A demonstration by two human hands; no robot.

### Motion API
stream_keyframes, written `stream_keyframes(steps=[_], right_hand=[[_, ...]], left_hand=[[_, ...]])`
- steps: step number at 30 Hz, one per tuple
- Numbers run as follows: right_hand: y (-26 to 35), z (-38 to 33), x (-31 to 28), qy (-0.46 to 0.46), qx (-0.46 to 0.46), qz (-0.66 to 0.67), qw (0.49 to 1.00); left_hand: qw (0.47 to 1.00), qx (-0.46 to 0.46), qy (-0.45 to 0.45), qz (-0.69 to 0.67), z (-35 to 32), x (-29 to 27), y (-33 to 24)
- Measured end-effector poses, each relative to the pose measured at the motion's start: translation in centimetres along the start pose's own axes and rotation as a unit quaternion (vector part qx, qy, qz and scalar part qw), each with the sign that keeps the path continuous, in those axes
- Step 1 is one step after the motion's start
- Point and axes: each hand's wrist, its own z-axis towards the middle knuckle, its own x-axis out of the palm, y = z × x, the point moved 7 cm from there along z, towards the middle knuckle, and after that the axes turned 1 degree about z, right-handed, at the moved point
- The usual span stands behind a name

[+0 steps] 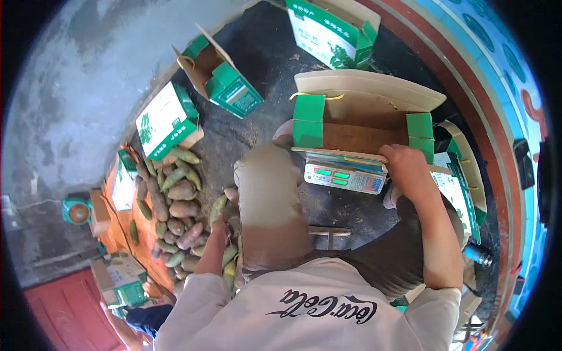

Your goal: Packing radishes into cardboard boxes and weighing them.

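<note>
Gripping the near flap of an open green-and-brown cardboard box [363, 136] at upper right of centre, my right hand [405, 167] is curled over the edge. The box sits on a white electronic scale [345, 177]. Left of centre, my left hand [218, 226] touches a long green vegetable [218, 206]; I cannot tell how far it closes.

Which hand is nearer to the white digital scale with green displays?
Right. The right hand is close to the scale, on the near edge of the open green-and-brown cardboard box. The left hand is farther off to the left, at an oblong green vegetable.
</note>
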Motion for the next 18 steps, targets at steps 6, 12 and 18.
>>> stream_keyframes(steps=[6, 12, 18], right_hand=[[-0.3, -0.5, 0.8, -0.013, -0.004, -0.031, 0.999], [0.2, -0.5, 0.6, -0.006, -0.022, -0.045, 0.999], [-0.1, -0.6, 1.3, -0.04, -0.035, -0.036, 0.998]], left_hand=[[0.983, -0.01, 0.098, -0.155, -7.1, -1.4, -6.0], [0.951, 0.266, 0.083, -0.133, -23.9, -2.9, -18.8], [0.859, 0.453, 0.211, -0.106, -37.9, 0.2, -26.4]])
